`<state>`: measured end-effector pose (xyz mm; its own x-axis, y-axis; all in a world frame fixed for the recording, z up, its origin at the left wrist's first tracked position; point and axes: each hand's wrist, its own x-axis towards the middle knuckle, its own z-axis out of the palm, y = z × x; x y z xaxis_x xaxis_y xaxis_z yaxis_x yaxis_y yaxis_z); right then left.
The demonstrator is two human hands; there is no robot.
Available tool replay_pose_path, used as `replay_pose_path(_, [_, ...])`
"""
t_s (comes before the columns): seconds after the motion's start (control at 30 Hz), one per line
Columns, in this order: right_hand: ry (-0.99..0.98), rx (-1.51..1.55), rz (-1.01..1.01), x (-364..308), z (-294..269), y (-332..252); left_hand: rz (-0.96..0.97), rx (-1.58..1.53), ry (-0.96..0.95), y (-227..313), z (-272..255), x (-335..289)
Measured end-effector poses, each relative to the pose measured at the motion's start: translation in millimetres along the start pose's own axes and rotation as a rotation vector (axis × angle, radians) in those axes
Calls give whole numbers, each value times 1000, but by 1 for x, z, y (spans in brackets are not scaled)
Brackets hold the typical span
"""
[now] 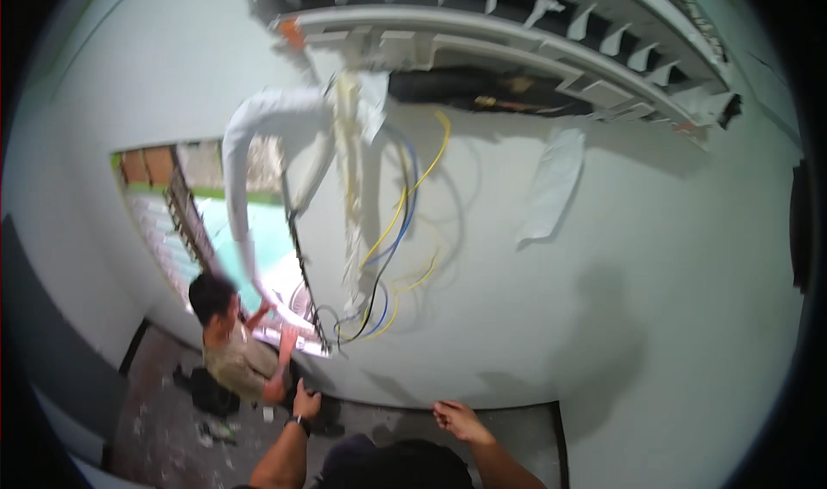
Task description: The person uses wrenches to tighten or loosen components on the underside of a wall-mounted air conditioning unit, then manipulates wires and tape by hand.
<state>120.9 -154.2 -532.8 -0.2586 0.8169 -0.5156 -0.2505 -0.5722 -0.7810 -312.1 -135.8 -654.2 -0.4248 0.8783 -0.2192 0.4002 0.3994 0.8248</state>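
Note:
My left hand (pixel 306 399), with a dark band on its wrist, is raised at the lower middle. Its fingers are curled in and nothing shows in them. To the right, my right hand (pixel 458 420) is also closed, fingers bent together, with no object visible. Both are held apart, touching neither the wall nor the wires. Above them hang loose yellow, blue and black wires (pixel 401 230) beside a white-wrapped pipe (pixel 351 196). An air conditioner indoor unit (pixel 517 49) is mounted overhead, its underside exposed. A thick white-wrapped hose (pixel 237 166) bends from it down to the window.
A co-worker (pixel 241 351) crouches at the lower left, both hands near the hose's lower end at the louvred window (pixel 250 230). A torn white strip (pixel 553 187) hangs on the wall (pixel 689 317). Scraps and a dark bag-like bundle (pixel 207 392) lie on the grey floor (pixel 164 429).

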Motion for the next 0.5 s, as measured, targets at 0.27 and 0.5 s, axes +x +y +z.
replay_pose_path(0.27, [97,532,-228,9,-9,-43,123,101,-42,9,-30,87])
replay_pose_path(0.5, [-791,-18,-1558,-230,153,-305,62,-65,-77,-51,-1,83])
